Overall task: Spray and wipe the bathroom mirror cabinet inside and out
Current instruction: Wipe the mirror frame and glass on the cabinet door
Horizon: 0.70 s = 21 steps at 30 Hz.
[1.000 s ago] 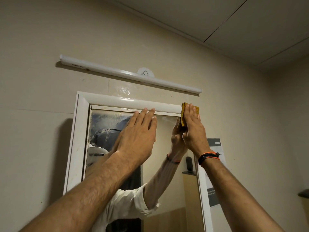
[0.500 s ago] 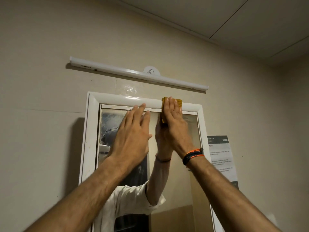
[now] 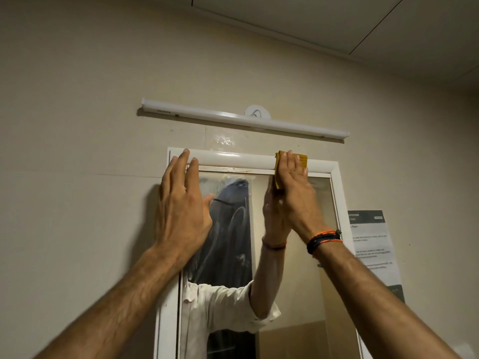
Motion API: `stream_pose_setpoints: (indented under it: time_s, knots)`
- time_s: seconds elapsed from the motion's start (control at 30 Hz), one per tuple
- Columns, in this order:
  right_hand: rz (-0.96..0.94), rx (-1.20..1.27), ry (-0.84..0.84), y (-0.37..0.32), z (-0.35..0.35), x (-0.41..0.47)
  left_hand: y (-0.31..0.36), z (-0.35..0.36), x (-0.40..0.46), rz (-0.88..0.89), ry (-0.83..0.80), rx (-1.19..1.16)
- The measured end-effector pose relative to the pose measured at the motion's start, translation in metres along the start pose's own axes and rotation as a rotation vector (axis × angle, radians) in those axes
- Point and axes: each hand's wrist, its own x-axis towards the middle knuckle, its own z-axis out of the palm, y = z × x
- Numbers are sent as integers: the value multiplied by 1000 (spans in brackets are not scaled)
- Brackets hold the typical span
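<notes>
The white-framed mirror cabinet (image 3: 233,160) hangs on the beige wall, its door closed and its glass (image 3: 305,268) smeared near the top left. My right hand (image 3: 295,193), with straight fingers, presses a folded yellow cloth (image 3: 278,161) flat against the top rail of the frame, right of its middle. My left hand (image 3: 181,203) lies flat with straight fingers over the upper left corner of the frame and the glass, holding nothing. Both forearms and a white sleeve show reflected in the mirror.
A long white tube light (image 3: 243,119) is fixed to the wall just above the cabinet. A printed paper notice (image 3: 373,244) is stuck on the wall to the cabinet's right. The ceiling edge (image 3: 285,32) runs above.
My right hand has slid the cloth left along the top rail from its right corner. My left hand has moved left to the upper left corner. The view has shifted.
</notes>
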Motion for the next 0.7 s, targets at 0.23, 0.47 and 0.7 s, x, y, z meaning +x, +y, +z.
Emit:
stream_pose_setpoints:
  time_s: [0.23, 0.47, 0.7]
  knots:
    - [-158, 73, 29, -80, 31, 1, -10, -5, -4, -5, 66, -72]
    - [-184, 62, -6, -64, 16, 7, -18, -12, -2, -154, 64, -206]
    - [-34, 61, 13, -70, 21, 4, -26, -18, -1, -283, 0, -398]
